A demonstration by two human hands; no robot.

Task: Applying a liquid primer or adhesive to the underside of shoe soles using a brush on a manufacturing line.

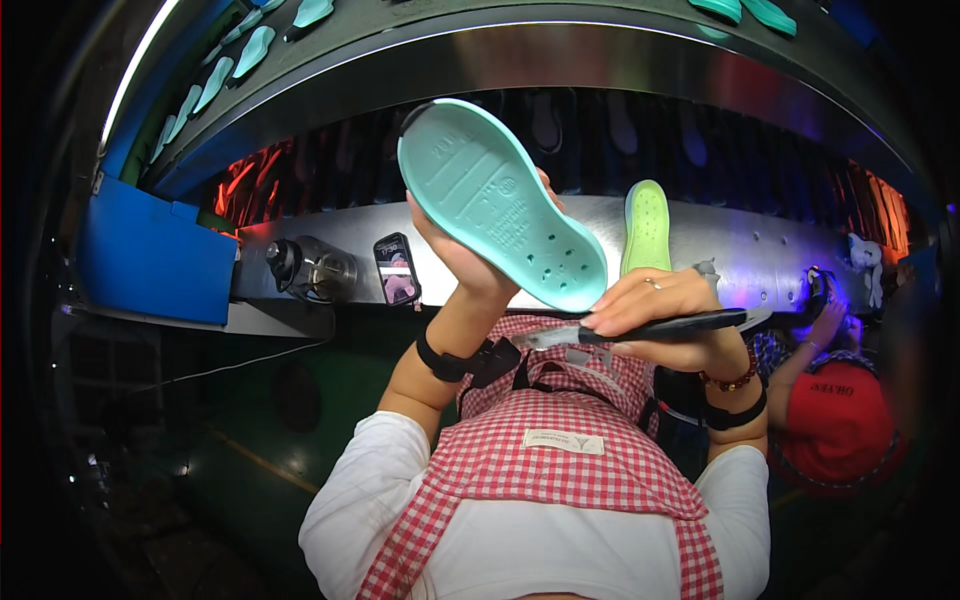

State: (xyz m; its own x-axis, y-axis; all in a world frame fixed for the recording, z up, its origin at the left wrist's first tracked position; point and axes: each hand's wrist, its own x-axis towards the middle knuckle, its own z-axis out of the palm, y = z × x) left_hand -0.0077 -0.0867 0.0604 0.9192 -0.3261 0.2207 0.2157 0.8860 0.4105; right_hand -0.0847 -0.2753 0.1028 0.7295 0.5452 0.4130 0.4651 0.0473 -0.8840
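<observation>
My left hand (pixel 462 262) is closed round a turquoise shoe sole (pixel 490 205), raised above the bench with its molded inner face in view. Several small holes run through its lower part, and a dark patch marks the upper end. My right hand (pixel 665 310) grips a brush with a black handle (pixel 690 324). Its pale, whitish tip (pixel 545 338) points left, just below the lower end of the sole. The fingers of that hand are beside the sole's lower edge; whether they touch it I cannot tell. Behind them a lime-green sole (pixel 648 225) lies on the bench.
A metal bench (pixel 590 215) crosses ahead. A clear bottle (pixel 325 272) and a phone (pixel 397 270) stand to the left. Above, a conveyor (pixel 370 50) carries turquoise soles (pixel 252 52). On the right, a co-worker in a red hat (pixel 840 420) has hands near purple light.
</observation>
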